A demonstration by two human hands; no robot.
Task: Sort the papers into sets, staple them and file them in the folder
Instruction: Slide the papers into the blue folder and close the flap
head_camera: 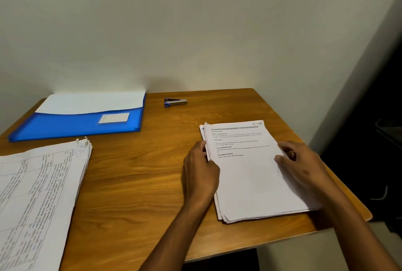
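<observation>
The paper stack (250, 172) is lying flat at the table's (141, 183) right side. The left hand (201, 172) is gripping its left edge with curled fingers; the right hand (302, 166) is resting on its right edge, fingers loosely bent. Loose sheets are looking light, floppy, prone to sliding (best squared from both long edges).

A plain office or study corner: wooden desk (134, 183) against a bare wall (195, 20), holding folder (76, 127), stapler (175, 102), papers (250, 179).
</observation>
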